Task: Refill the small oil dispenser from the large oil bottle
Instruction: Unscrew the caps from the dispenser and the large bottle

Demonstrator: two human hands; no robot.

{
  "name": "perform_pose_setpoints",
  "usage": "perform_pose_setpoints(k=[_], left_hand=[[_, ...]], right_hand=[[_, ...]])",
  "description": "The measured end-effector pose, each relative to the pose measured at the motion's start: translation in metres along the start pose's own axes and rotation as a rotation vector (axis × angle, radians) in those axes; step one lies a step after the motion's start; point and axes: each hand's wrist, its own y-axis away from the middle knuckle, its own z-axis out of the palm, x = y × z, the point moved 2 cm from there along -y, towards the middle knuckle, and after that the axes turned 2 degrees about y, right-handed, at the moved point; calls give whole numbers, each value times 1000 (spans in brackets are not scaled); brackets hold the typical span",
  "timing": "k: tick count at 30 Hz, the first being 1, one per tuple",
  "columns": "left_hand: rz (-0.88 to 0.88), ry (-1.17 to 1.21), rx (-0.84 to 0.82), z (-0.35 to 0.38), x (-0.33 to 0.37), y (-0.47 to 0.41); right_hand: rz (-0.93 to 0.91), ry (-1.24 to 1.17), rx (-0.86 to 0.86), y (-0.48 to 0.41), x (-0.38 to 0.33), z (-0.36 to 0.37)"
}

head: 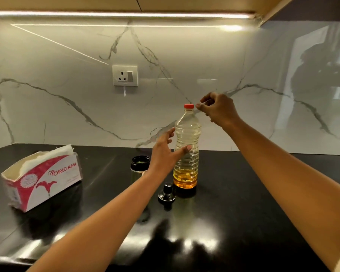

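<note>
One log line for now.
bottle: upright, red cap on | left hand: open at bottle body | right hand: beside cap | dispenser: uncapped

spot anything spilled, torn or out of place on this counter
No spill shows. The Origami tissue box is torn raggedly along its top, and the dispenser's black top sits loose on the counter beside the large oil bottle.

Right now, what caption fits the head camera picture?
Left hand at the large oil bottle, right hand beside its red cap.
</note>
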Motion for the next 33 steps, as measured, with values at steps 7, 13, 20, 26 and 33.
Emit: perform_pose_setpoints(k=[7, 13, 20, 26, 33], left_hand=[[-160, 123, -42, 31, -22, -20], [-152, 86, -41, 38, -26, -24], [-88, 106, -109, 30, -32, -26], [-69, 127, -170, 23, -27, -25], [-44, 119, -176, 27, -29, -27]], right_hand=[[-42, -32, -109, -17, 4, 17], [-63, 93, -80, -30, -4, 18], [-57, -46, -302, -35, -14, 12], [-41, -105, -543, -37, -22, 3], [-44, 14, -533, -37, -27, 4]])
